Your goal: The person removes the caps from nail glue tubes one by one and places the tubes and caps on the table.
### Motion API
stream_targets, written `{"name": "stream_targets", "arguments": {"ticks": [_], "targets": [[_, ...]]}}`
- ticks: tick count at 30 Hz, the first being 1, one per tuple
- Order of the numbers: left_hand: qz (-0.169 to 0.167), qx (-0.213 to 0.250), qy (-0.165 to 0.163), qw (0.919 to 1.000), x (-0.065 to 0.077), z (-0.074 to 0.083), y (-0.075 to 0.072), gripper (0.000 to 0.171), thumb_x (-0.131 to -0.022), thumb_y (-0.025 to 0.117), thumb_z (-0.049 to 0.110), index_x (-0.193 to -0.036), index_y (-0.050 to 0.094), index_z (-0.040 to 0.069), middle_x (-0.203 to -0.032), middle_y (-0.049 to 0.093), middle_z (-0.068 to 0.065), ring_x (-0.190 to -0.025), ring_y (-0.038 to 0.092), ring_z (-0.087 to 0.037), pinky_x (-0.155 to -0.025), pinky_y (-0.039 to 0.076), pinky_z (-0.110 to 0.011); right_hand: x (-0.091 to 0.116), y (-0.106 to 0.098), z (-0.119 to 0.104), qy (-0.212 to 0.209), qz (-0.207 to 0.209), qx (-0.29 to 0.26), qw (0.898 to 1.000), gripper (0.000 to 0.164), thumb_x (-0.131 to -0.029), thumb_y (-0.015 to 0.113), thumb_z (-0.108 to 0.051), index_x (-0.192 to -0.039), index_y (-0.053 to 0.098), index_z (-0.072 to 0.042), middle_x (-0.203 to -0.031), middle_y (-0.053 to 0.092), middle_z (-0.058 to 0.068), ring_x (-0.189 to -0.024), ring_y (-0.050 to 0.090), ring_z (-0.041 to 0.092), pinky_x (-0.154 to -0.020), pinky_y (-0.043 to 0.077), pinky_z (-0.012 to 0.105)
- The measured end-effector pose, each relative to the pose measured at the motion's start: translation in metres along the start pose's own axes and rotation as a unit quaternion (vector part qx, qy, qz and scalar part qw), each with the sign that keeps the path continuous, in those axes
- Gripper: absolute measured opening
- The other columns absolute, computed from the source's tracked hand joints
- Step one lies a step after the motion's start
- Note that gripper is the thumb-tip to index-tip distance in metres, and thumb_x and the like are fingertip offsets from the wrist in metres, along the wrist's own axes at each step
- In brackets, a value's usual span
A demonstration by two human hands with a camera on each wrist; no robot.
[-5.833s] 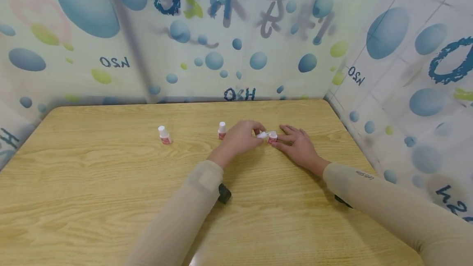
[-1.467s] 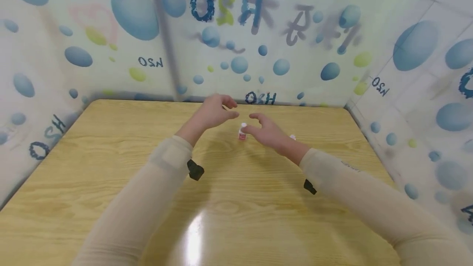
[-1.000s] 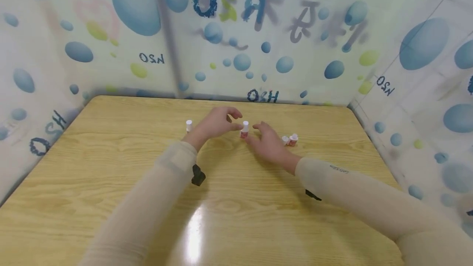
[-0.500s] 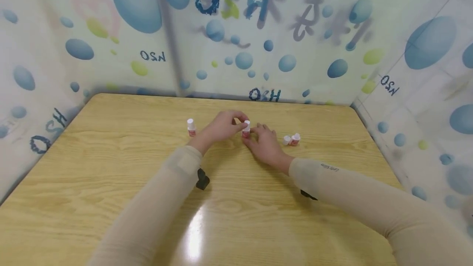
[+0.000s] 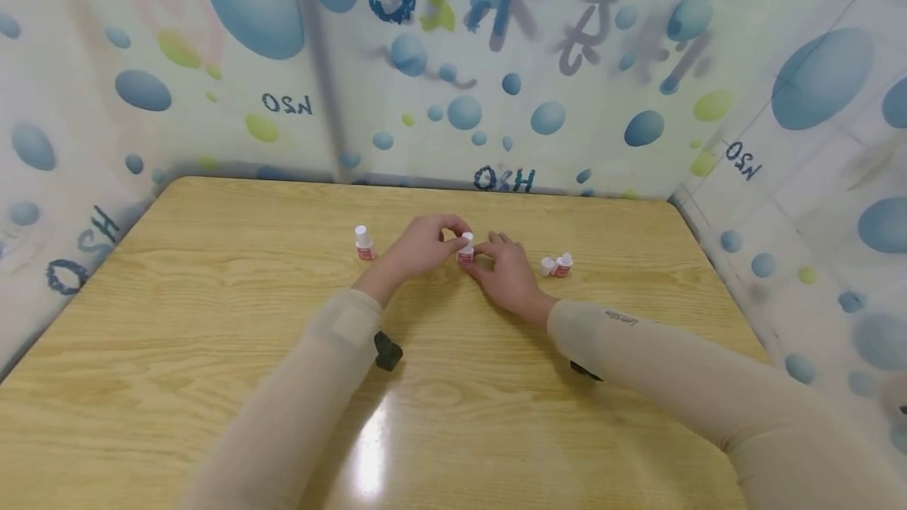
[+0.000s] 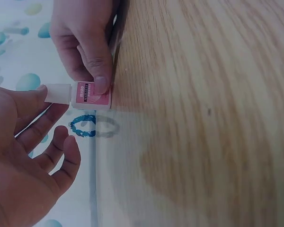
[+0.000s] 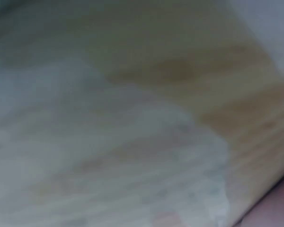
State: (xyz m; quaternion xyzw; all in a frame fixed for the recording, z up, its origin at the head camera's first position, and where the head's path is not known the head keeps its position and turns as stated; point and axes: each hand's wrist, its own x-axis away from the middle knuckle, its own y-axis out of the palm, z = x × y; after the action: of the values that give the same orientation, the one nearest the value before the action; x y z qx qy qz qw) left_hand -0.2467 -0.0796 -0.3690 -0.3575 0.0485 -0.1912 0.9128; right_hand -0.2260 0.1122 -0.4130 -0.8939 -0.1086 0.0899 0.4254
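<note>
In the head view, a small glue bottle [image 5: 465, 256] with a white cap [image 5: 468, 238] and a red-and-white label stands upright on the table between both hands. My left hand [image 5: 421, 246] pinches the cap between thumb and fingers; its other fingers are loosely bent in the left wrist view. Low on the body, my right hand [image 5: 506, 274] holds the bottle, its thumb [image 6: 102, 86] across the pink label [image 6: 87, 92] in the left wrist view. The cap [image 6: 57, 93] sits at the bottle's neck there. The right wrist view is a blur of table surface.
A second capped bottle [image 5: 364, 245] stands to the left, behind my left forearm. On the right, a third bottle [image 5: 563, 267] stands uncapped, with a loose white cap [image 5: 547, 267] beside it. A patterned wall [image 5: 439, 124] rises behind the table [image 5: 283, 321].
Both hands have left the right-hand bottle, whose cap now lies beside it. They have moved to the middle bottle, the left taking the cap and the right the body.
</note>
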Motion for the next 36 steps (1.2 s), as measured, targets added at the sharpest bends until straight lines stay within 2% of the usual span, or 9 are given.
{"name": "stream_targets", "arguments": {"ticks": [4,13,21,28,36], "targets": [[0.01,0.002,-0.008,0.9999,0.0013,0.0005,0.0025,0.026,-0.11,0.061,0.025,-0.13,0.072,0.013,-0.134,0.07,-0.007,-0.13,0.061,-0.029,-0.114,0.049,-0.051,0.0008,0.0026,0.0043,-0.007,0.005,0.008,1.0,0.04,-0.104,0.068,-0.043,-0.133,0.076,-0.016,-0.164,0.045,0.025,-0.16,0.032,0.045,-0.132,0.016,0.064],[0.027,0.005,-0.014,0.9995,0.0015,0.0035,0.0045,0.026,-0.109,0.063,0.028,-0.127,0.073,0.013,-0.132,0.072,-0.007,-0.13,0.062,-0.031,-0.114,0.05,-0.051,0.0031,0.003,0.0053,0.0,0.009,0.03,1.0,0.045,-0.104,0.066,-0.048,-0.141,0.07,-0.022,-0.166,0.042,0.024,-0.161,0.031,0.043,-0.133,0.017,0.062],[0.033,0.003,-0.035,0.9988,0.0052,0.0038,0.0027,0.027,-0.107,0.065,0.033,-0.127,0.075,0.016,-0.133,0.071,-0.004,-0.12,0.062,-0.03,-0.102,0.054,-0.049,0.0006,0.0063,0.007,-0.003,0.01,0.043,0.999,0.042,-0.104,0.066,-0.046,-0.14,0.07,-0.024,-0.166,0.043,0.022,-0.161,0.033,0.042,-0.133,0.018,0.062],[0.033,-0.018,-0.042,0.9984,0.0069,0.0068,0.0015,0.029,-0.107,0.065,0.037,-0.127,0.075,0.018,-0.133,0.072,-0.003,-0.122,0.063,-0.029,-0.104,0.053,-0.049,0.0012,0.0062,0.0099,-0.014,0.012,0.046,0.999,0.042,-0.104,0.067,-0.045,-0.14,0.07,-0.024,-0.165,0.045,0.023,-0.16,0.035,0.043,-0.132,0.02,0.062],[0.044,-0.026,-0.043,0.9978,0.0084,0.0095,-0.0006,0.03,-0.105,0.068,0.038,-0.124,0.077,0.017,-0.128,0.074,-0.003,-0.111,0.063,-0.026,-0.095,0.053,-0.045,0.0008,0.0047,0.0092,-0.021,0.012,0.044,0.999,0.041,-0.104,0.068,-0.044,-0.139,0.071,-0.023,-0.164,0.046,0.024,-0.159,0.035,0.043,-0.132,0.021,0.062]]}}
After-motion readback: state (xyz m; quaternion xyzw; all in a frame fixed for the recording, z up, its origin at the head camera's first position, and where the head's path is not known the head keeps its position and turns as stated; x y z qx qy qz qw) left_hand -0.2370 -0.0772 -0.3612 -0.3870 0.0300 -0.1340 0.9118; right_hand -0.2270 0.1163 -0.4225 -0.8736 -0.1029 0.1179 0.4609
